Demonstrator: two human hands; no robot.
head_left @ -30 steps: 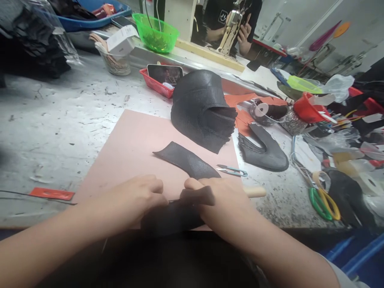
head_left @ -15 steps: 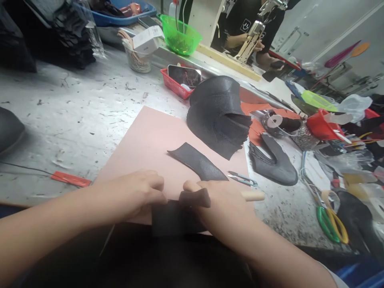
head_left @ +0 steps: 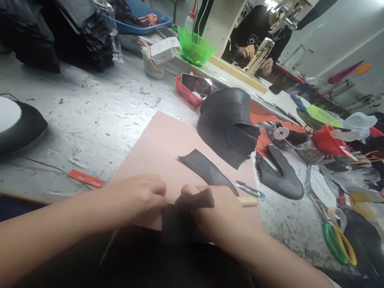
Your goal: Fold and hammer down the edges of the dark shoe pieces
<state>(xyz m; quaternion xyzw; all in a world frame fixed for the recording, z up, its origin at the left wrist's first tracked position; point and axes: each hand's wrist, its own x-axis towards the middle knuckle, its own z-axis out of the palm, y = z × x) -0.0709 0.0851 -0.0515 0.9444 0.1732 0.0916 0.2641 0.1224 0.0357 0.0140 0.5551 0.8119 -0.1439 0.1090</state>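
My right hand [head_left: 223, 214] is closed round a hammer, its dark head [head_left: 196, 200] jutting out toward the left and its pale wooden handle [head_left: 249, 201] showing beyond the knuckles. Under the hammer head lies a black leather piece [head_left: 177, 226] at the near edge of a pink board [head_left: 150, 148]. The bent fingers of my left hand [head_left: 147, 196] pinch at that piece's upper left edge; their tips are partly hidden. Just beyond my right hand rest a curved black leather strip [head_left: 207, 168] and thread snips [head_left: 250, 189]. A stitched black shoe upper [head_left: 226, 120] sits farther back on the board.
A red basket [head_left: 187, 93] with a phone and a green bowl [head_left: 195, 46] stand at the back. Scissors [head_left: 339, 242] and another black piece [head_left: 282, 176] lie right. A red strip [head_left: 86, 178] lies left. Across the bench, a person works at a sewing machine [head_left: 261, 56].
My view has swung slightly, shifting the bench right and down in the picture. The hammer head is tilted a little differently; both hands keep their places. The co-worker's hands have moved.
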